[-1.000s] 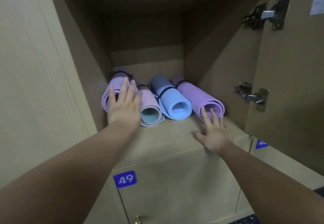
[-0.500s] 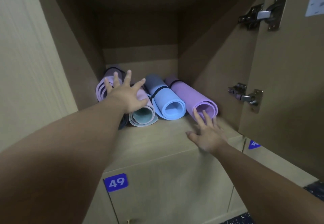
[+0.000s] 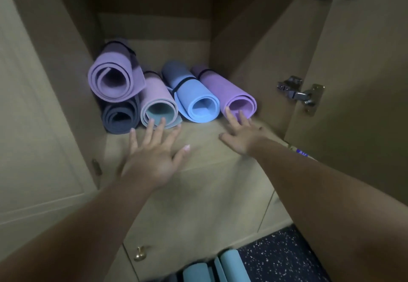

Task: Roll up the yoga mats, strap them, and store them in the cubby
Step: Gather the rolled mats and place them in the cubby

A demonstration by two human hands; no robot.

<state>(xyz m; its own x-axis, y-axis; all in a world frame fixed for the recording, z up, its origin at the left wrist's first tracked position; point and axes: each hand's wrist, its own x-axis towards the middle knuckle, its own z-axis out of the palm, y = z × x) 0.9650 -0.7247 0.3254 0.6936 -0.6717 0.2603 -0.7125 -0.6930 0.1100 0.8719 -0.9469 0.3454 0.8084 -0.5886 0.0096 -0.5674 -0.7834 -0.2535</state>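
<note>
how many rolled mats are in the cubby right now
5: a lilac mat stacked on a dark navy mat at left, then a pink-and-teal mat, a blue mat, and a purple mat at right. Others could hide behind.

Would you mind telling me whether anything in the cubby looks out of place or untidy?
Mostly tidy. The lilac mat sits stacked on the dark navy mat rather than in the row, and the pink-and-teal mat has a loose outer flap trailing onto the cubby floor. Both hands are open.
</note>
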